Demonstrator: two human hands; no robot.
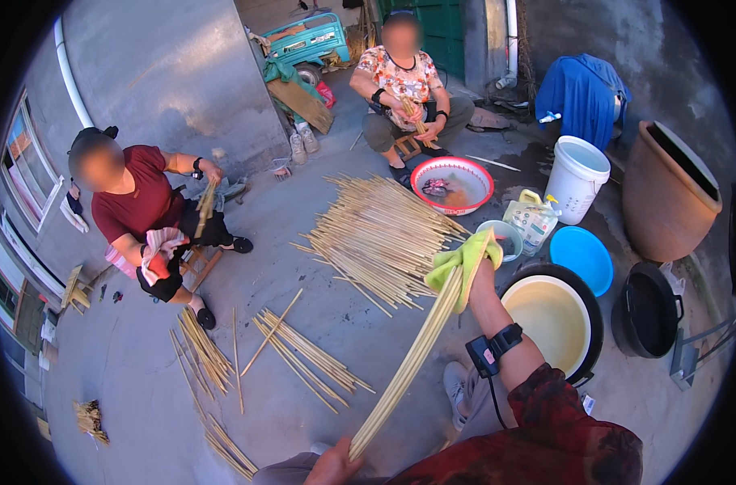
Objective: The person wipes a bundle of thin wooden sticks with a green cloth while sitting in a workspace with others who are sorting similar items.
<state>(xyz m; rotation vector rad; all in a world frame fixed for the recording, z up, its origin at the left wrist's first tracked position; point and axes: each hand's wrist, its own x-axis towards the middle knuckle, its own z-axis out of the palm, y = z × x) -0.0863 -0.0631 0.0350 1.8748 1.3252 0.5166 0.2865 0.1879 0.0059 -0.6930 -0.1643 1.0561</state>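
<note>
A bundle of long pale-yellow stalks runs slantwise between my two hands. My left hand is closed round its near end at the lower edge. Farther off on the right, my right hand grips a yellow-green cloth wrapped about the stalks near their far end; the cloth hides part of the fingers. Just beyond the cloth, a wide heap of similar stalks lies spread on the concrete. Smaller loose groups of stalks lie left of my bundle.
Near my right arm stand a basin of cloudy water, a blue basin, a black tub, a white bucket and a large clay vat. One seated person handles stalks at left, another behind a red-rimmed basin.
</note>
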